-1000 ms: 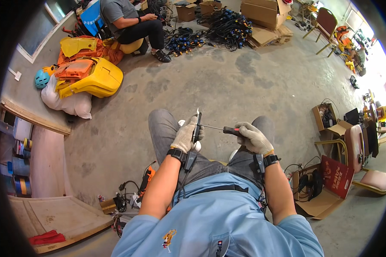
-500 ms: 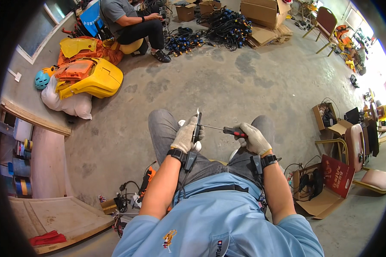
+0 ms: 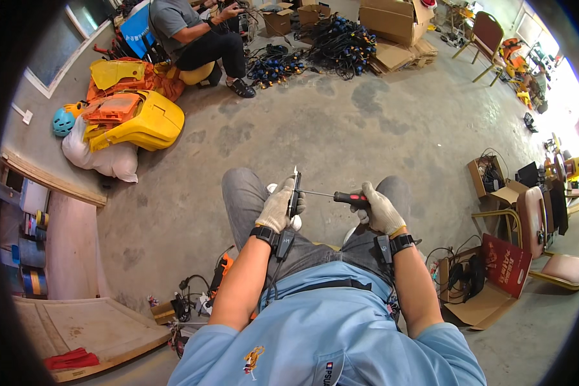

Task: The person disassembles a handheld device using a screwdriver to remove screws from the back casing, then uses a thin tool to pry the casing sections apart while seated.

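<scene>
Both my hands wear pale knit gloves and meet above my lap. My left hand [image 3: 277, 207] is closed round a flat, dark, narrow part [image 3: 296, 193] seen edge-on, with a light metal tip at its far end; its kind is not clear. My right hand [image 3: 383, 212] grips a screwdriver [image 3: 352, 199] by its black and red handle. The screwdriver's thin shaft points left, and its tip meets the dark part or lies right beside it. Small white round things show beside my left hand, partly hidden by it.
A person [image 3: 202, 38] sits at the far left near piled black cables [image 3: 341, 45] and cardboard boxes [image 3: 392, 22]. Yellow and orange plastic shells [image 3: 148, 119] lie at left. At right stand an open carton [image 3: 479, 302] and a chair [image 3: 534, 219]. Cables [image 3: 190, 296] lie by my left side.
My right fingers have shifted on the screwdriver handle, which has turned a little. My left hand keeps its hold on the dark part. The seated person's hand has risen.
</scene>
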The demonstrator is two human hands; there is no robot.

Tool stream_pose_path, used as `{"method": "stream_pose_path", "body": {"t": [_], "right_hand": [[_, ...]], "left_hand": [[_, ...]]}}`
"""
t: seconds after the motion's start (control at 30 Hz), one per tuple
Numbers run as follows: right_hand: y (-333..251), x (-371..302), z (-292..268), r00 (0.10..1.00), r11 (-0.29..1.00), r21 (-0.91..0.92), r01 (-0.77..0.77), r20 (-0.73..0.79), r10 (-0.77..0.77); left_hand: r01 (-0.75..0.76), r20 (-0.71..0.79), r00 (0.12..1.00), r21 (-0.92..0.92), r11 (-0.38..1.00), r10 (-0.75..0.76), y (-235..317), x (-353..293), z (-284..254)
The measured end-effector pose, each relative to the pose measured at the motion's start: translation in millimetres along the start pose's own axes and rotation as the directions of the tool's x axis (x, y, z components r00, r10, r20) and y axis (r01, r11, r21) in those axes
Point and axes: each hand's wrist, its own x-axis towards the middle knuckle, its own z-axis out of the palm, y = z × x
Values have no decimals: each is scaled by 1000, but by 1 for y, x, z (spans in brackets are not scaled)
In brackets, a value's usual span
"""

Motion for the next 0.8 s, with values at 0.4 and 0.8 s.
{"method": "stream_pose_path", "body": {"t": [0.4,0.8], "right_hand": [[17,9,-13,961,959,84,270,38,-273],[20,12,-2,950,950,-54,308,77,-304]], "left_hand": [[22,109,994,109,994,-34,1,0,5],[-20,-2,1000,42,999,21,-12,14,-11]]}}
